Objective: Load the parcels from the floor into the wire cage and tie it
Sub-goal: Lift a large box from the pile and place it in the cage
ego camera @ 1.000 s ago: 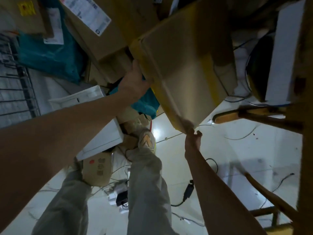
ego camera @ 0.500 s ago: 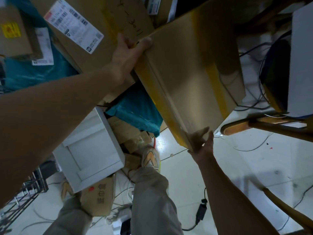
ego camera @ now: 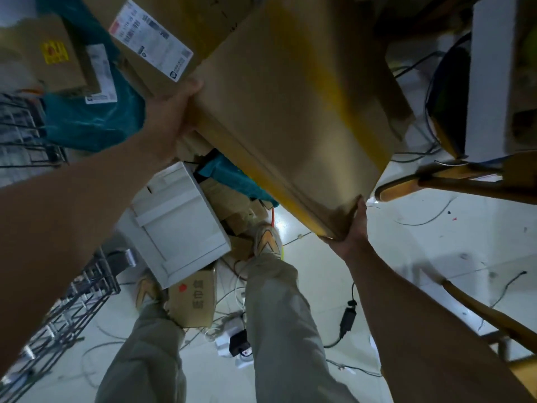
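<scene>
A small brown carton (ego camera: 193, 298) w/ a red mark is seen on the floor beside the shoes, w/ a white box (ego camera: 174, 228) lying just beyond it. Above the white box a big cardboard parcel (ego camera: 293, 112) is held tilted in the air — its near corner is cupped by the right hand (ego camera: 350, 231), its far-left edge gripped by the left hand (ego camera: 171, 112). Left of the white box the wire cage (ego camera: 72, 303) is seen; beyond it, teal bags (ego camera: 93, 120) and a labelled carton (ego camera: 151, 39) are piled.
</scene>
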{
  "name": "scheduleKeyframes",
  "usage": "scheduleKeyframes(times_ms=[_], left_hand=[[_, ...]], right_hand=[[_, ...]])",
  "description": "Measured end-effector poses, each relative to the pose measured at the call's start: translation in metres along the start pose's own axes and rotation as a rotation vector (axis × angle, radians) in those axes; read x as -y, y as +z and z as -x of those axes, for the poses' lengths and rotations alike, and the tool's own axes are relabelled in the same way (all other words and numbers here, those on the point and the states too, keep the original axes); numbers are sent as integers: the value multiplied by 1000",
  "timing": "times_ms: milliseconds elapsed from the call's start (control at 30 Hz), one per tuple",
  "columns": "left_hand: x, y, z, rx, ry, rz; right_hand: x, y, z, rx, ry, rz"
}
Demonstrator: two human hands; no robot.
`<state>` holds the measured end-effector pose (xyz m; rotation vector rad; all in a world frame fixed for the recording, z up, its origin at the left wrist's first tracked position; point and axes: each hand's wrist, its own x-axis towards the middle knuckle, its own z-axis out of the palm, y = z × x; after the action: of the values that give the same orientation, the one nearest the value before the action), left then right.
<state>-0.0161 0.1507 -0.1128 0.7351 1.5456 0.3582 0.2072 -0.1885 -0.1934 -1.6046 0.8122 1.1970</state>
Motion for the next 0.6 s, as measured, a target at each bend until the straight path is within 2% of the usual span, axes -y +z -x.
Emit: scheduleKeyframes(times_ms=[233, 367, 600], left_hand=[[-22, -100, 67, -92, -109, 55], [-41, -149, 122, -150, -117, 143], [-114, -261, 215, -171, -78, 213]], right_hand=[[14, 27, 97, 209, -2, 31], [28, 58, 177, 185, -84, 237], [33, 118, 325, 212, -176, 415]])
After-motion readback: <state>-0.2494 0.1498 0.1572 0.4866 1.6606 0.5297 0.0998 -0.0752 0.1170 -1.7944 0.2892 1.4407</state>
